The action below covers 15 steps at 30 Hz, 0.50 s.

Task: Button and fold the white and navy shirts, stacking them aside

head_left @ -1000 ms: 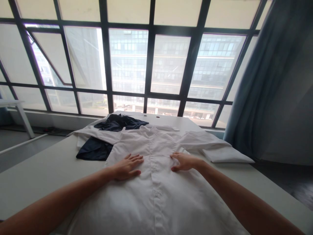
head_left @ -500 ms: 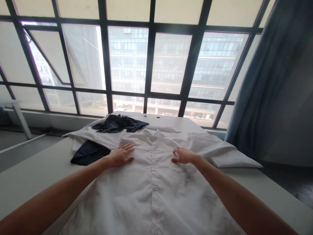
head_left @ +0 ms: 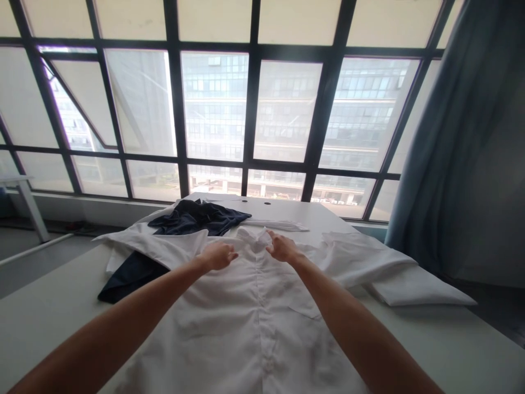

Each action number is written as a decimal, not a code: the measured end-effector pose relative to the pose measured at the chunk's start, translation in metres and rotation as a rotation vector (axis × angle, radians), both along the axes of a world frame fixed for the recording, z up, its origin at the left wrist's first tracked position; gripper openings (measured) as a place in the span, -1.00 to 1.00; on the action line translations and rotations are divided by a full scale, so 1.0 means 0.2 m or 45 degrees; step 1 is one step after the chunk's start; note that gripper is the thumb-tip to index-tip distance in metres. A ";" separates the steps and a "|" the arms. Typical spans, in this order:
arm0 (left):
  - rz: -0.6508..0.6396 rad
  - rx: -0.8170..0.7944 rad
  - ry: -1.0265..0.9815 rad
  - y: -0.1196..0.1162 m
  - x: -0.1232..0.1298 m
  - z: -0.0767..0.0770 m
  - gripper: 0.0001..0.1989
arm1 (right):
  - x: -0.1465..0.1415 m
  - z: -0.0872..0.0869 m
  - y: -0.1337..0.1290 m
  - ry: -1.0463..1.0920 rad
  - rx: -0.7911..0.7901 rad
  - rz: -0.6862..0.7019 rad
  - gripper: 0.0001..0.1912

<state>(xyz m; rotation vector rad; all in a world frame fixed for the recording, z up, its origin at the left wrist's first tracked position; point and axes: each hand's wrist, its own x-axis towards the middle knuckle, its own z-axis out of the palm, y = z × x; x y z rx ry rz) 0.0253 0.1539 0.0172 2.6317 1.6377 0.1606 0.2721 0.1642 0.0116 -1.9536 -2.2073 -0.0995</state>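
- Both our left hand [head_left: 218,255] and right hand [head_left: 283,246] have moved up toward the collar [head_left: 248,236].
- Our surface [head_left: 49,306] carries the white shirt [head_left: 221,306] front up, sleeves [head_left: 369,257] out, presumably to keep it flat.
- Dark cloth [head_left: 197,216] shows beyond it and beneath one sleeve.
- Our right fingers curl at the collar's edge, our left near the shoulder; we cannot tell whether either grips fabric.

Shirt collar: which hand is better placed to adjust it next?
Right, probably. The right hand is at the collar's edge, though contact is unclear. The left hand is lower in view, over the white shirt, slightly farther from the collar.
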 end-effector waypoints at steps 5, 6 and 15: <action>0.015 0.277 -0.222 0.23 0.15 -0.06 -0.64 | -0.07 0.00 0.15 0.047 0.118 -0.008 -0.46; 0.011 0.334 -0.239 0.28 0.17 -0.06 -0.63 | -0.07 0.00 0.17 0.053 0.134 -0.010 -0.54; -0.168 0.187 -0.241 0.55 0.24 -0.09 -0.40 | -0.03 -0.03 0.10 0.090 0.255 0.065 -0.30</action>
